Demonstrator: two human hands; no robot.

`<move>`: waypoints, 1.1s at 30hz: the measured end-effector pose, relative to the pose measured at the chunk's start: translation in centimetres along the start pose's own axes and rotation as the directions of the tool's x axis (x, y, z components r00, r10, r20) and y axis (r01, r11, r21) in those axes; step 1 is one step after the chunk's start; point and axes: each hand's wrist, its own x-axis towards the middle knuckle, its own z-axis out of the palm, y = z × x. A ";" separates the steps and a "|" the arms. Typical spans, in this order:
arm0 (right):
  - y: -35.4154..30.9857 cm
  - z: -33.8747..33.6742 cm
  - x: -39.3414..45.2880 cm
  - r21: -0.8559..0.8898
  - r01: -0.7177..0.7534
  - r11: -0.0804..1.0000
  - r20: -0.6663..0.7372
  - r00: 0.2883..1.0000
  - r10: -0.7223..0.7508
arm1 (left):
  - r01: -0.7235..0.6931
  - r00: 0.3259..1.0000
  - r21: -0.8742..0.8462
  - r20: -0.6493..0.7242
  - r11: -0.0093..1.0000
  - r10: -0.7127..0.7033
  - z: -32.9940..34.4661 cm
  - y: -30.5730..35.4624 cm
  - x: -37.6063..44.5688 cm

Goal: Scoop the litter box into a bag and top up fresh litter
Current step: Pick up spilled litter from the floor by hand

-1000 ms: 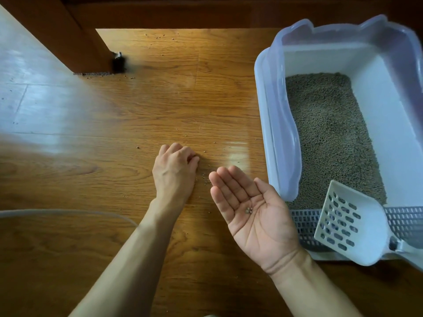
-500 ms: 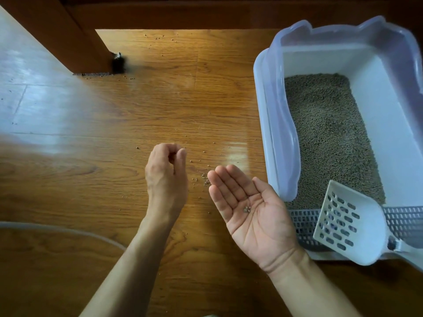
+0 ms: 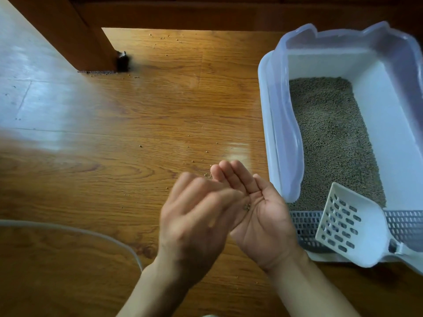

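Gathering stray litter off the wooden floor [image 3: 96, 170] appears to be the step in hand. The right hand [image 3: 263, 216] is held palm up, fingers straight, with a few litter pellets [image 3: 246, 207] cupped in the palm. The left hand [image 3: 194, 220] is brought over it, blurred by motion, its fingertips close to those pellets; whether its grip is pinched on a pellet or already let go cannot be told. More loose pellets [image 3: 207, 175] are scattered on the floor just beyond the fingertips and farther off near the dark wooden post [image 3: 87, 42]. The litter box [image 3: 267, 124] stands just beside the right hand, its bed of grey litter [image 3: 332, 138] filling the left part of the tray, and the white slotted scoop [image 3: 352, 225] is rested across the grated near edge. A clear curved rim [image 3: 96, 236], perhaps the bag, is seen at lower left, though this is uncertain. Pellets could be lost if the open palm is tilted or knocked by the moving left hand, and the tiny grains could be dropped back onto the floor. The scoop, lying over the box edge, could be dislodged by a careless elbow.
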 end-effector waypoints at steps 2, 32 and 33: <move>-0.2 -0.2 -0.1 -0.012 0.013 1.000 -0.004 1.000 -0.013 | 0.136 0.984 -0.004 -0.118 0.991 -0.135 -0.7 -1.3 0.2; -0.3 0.0 -2.1 -0.024 0.010 1.000 -0.077 0.997 -0.011 | 0.206 0.883 0.453 0.295 0.867 -0.364 6.9 -10.3 -2.3; -0.3 0.0 -2.1 -0.027 0.012 1.000 -0.079 0.997 -0.014 | 0.261 0.877 0.428 0.270 0.865 -0.398 6.7 -10.0 -2.2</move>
